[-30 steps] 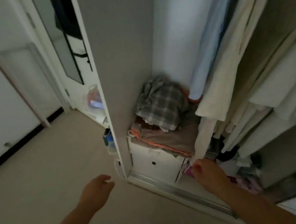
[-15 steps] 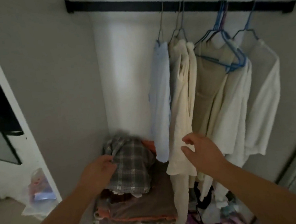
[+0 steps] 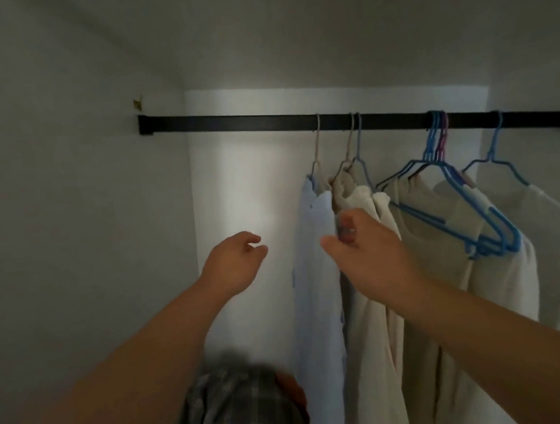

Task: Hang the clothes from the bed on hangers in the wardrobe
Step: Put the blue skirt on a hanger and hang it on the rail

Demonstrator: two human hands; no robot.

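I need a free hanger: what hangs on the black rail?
On the black rail: a pale blue shirt, cream garments and bare blue hangers bunched together. Hangers beneath the clothes are mostly covered.

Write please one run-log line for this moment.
left hand: open, raised, empty | right hand: at cream garment, grip unclear | rail: spare blue hangers

I see a matt black rail (image 3: 263, 120), thin blue plastic-coated hangers (image 3: 477, 213), soft matt cloth shirts (image 3: 368, 323), a woven checked fabric (image 3: 240, 417) and smooth painted walls (image 3: 68, 232)
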